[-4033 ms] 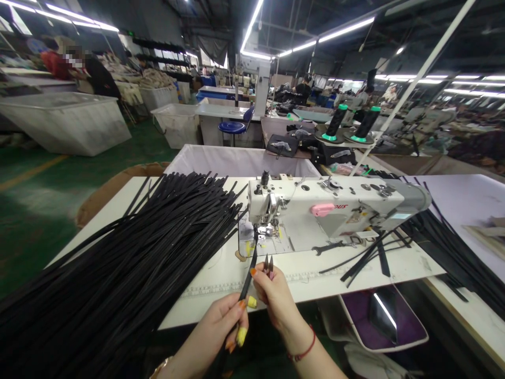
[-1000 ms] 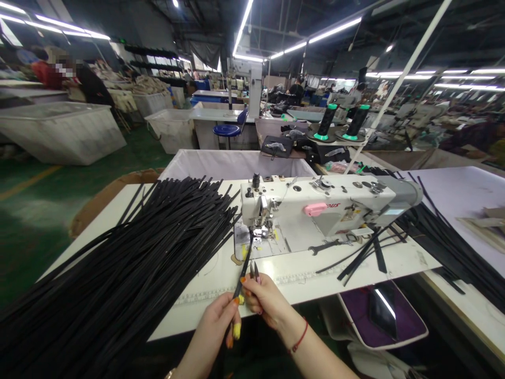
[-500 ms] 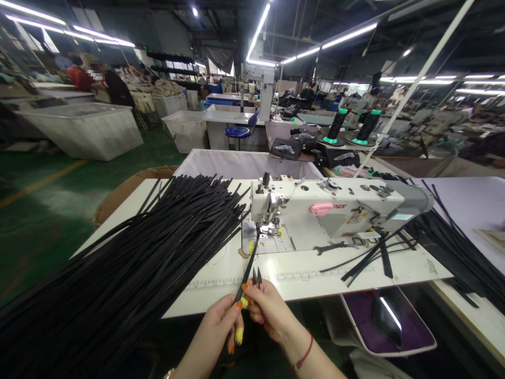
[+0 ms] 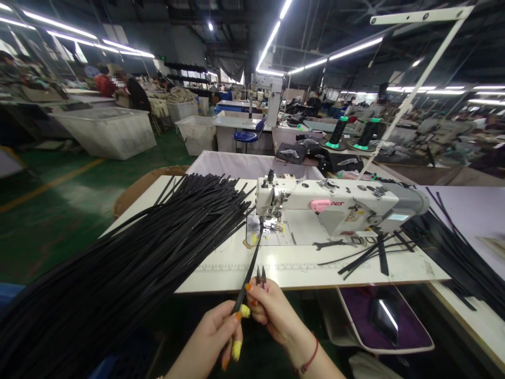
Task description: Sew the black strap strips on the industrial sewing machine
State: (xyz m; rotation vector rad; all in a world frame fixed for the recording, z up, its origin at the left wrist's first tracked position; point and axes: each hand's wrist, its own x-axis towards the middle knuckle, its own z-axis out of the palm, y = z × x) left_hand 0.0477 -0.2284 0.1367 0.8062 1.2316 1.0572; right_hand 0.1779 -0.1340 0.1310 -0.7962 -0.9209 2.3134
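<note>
A narrow black strap (image 4: 252, 266) runs from under the presser foot of the white sewing machine (image 4: 292, 197) down to my hands. My left hand (image 4: 221, 331) pinches its near end between thumb and fingers; yellow wraps cover some fingertips. Small thread snips (image 4: 261, 275) sit in my right hand (image 4: 270, 305), blades pointing up and slightly apart. The right thumb and forefinger are close beside the strap; whether they touch it I cannot tell. A large heap of black straps (image 4: 158, 237) lies to the left of the machine and hangs over the table's front edge.
On the table (image 4: 307, 276) right of my hands are a wrench (image 4: 329, 245) and loose black strips (image 4: 363, 260). Two black thread cones (image 4: 336, 132) stand behind the machine. More straps (image 4: 445, 252) lie at the right. A purple-lined tray (image 4: 389, 321) hangs below the tabletop.
My view has shifted, so the room sits further right in the picture. My left hand has moved slightly down and towards me along the strap; the right still holds the snips.
</note>
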